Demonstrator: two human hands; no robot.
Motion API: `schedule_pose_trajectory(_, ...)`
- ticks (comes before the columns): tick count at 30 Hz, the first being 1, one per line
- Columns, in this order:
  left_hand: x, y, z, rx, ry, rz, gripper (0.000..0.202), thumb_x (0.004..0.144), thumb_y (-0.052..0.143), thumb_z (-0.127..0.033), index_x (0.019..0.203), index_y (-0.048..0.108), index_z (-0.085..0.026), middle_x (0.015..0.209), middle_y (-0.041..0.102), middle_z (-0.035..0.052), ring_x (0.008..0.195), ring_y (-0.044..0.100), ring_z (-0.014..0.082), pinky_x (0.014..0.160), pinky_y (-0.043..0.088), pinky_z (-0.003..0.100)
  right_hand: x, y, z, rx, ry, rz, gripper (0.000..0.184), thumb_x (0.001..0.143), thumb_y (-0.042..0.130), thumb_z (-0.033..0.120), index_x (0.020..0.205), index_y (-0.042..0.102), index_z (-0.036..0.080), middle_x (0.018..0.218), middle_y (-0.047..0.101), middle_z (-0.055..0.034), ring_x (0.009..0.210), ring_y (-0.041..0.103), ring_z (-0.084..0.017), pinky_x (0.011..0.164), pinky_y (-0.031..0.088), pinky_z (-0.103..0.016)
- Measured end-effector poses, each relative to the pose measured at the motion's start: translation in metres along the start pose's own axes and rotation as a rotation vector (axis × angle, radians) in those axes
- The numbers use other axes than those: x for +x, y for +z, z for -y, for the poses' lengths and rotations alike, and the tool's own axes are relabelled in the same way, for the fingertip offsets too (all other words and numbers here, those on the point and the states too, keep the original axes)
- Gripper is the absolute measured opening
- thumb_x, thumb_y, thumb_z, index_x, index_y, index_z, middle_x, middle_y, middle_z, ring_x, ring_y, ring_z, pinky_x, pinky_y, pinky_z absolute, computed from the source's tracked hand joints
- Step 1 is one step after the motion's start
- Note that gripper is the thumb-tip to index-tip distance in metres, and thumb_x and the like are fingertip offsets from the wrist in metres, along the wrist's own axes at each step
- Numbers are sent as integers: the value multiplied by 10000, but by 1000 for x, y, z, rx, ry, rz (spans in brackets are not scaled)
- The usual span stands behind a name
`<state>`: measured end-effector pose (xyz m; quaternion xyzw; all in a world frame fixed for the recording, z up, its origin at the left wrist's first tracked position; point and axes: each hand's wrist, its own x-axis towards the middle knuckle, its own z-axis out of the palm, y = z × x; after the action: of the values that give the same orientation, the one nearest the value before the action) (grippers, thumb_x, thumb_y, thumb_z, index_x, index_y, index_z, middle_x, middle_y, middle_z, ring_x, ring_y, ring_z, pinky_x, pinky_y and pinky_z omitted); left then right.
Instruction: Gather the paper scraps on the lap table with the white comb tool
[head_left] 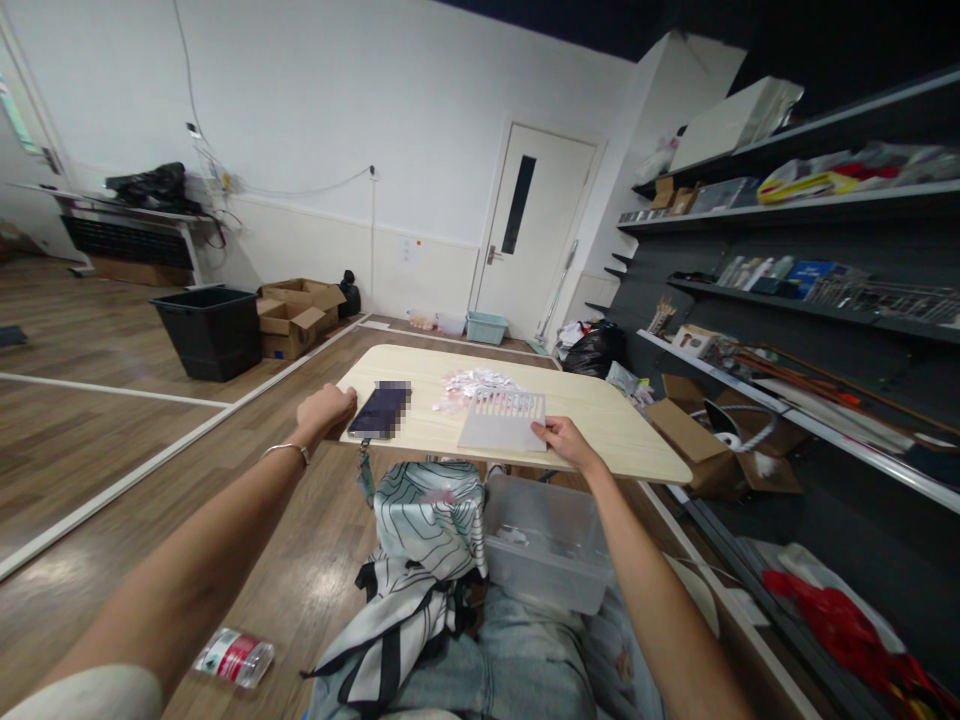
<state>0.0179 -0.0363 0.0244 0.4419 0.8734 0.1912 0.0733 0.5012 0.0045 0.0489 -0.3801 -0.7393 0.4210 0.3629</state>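
My right hand (pixel 564 440) pinches the right edge of a pale flat card (pixel 499 432), thumb on top. Along the card's upper part runs a row of narrow slots with pinkish, nail-shaped pieces in them. Behind it, small white and pinkish pieces (pixel 480 382) lie in a loose heap on the light wooden table (pixel 630 425). At the table's left edge, my left hand (pixel 326 408) has its fingers curled; what they hold, if anything, is hidden. Just right of that hand lies a dark phone (pixel 371 412), partly blurred out, with a strap hanging over the edge.
Below the table's near edge, a clear plastic bin (pixel 547 560) stands by my legs, beside a patterned cloth (pixel 427 510). On the floor at left lies a plastic bottle (pixel 234 657). Loaded shelves (pixel 795 310) line the right; a black bin (pixel 206 335) and cardboard boxes (pixel 296 315) stand back left.
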Motion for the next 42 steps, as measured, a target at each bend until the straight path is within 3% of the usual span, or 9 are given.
schedule_pose_trajectory(28, 1, 0, 0, 17, 1, 20, 702, 936, 336, -532, 1279, 685, -29, 1218, 714, 312, 1125, 694, 439, 870, 529, 469, -2, 2, 7, 16, 21, 12, 662, 589, 806, 802, 721, 763, 155, 695, 733, -55, 593, 604, -183, 547, 487, -284)
schedule_pose_trajectory(42, 2, 1, 1, 9, 4, 3, 706, 922, 353, -549, 1250, 699, -29, 1201, 716, 321, 1105, 700, 437, 855, 534, 470, -2, 1, 6, 1, 31, 19, 664, 595, 792, 810, 681, 731, 155, 635, 684, -34, 559, 560, -162, 506, 438, -265)
